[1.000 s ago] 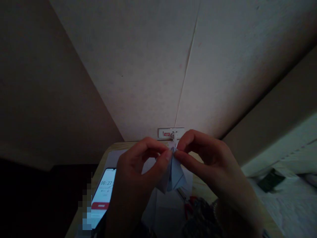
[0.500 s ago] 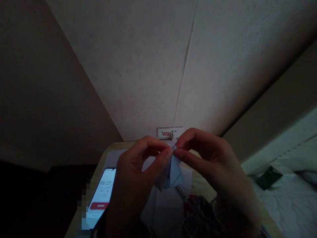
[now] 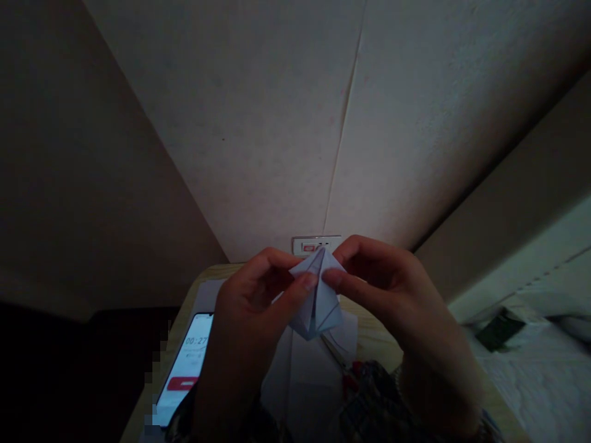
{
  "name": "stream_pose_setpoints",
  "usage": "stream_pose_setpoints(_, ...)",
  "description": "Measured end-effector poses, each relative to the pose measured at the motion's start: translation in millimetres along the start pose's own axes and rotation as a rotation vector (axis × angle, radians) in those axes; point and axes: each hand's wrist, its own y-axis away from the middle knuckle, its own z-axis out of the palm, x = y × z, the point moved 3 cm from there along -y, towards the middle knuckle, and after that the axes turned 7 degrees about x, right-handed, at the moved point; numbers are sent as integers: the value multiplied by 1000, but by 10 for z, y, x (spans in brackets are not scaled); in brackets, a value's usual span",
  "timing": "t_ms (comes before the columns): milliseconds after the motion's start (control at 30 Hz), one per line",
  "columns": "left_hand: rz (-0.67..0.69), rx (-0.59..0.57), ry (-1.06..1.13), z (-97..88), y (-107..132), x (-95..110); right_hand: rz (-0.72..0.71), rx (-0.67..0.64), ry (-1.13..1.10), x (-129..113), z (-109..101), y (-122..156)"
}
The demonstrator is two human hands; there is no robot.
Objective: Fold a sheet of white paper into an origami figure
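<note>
A small piece of folded white paper (image 3: 325,301) is held up over the table, its pointed tip upward and a slit running down its middle. My left hand (image 3: 258,301) pinches its left side, thumb on the near face and fingers behind. On the other side my right hand (image 3: 392,283) grips it the same way, thumb close to the central slit. Below the folded paper, white sheets (image 3: 300,375) lie on the table. Scissors with red handles (image 3: 349,374) rest on them near my right sleeve, blades partly covered by the folded paper.
A phone (image 3: 182,369) with a lit timer screen lies at the left of the wooden table (image 3: 378,344). Behind the table rises a papered wall (image 3: 268,154) with a socket plate (image 3: 300,246). White quilted bedding (image 3: 535,394) is at the right.
The folded paper has turned to show more of its near face, and its tip now stands higher. My fingers have shifted from the tip down to its sides.
</note>
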Motion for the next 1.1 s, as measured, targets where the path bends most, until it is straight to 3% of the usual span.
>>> stream_pose_setpoints(200, 1, -19, -38, 2, -27, -14, -63, 61, 97, -43, 1, 45)
stream_pose_setpoints(333, 37, 71, -18, 35, 24, 8, -58, 79, 134, -64, 9, 47)
stream_pose_setpoints(567, 134, 163, -40, 50, 62, 42, 53, -47, 44, -11, -4, 43)
stream_pose_setpoints(767, 77, 88, -37, -1, 10, 13, 34, 34, 22, -4, -30, 26)
stream_pose_setpoints(1100, 67, 115, -25, 23, 15, -9, 0, 79, 56, -48, -30, 41)
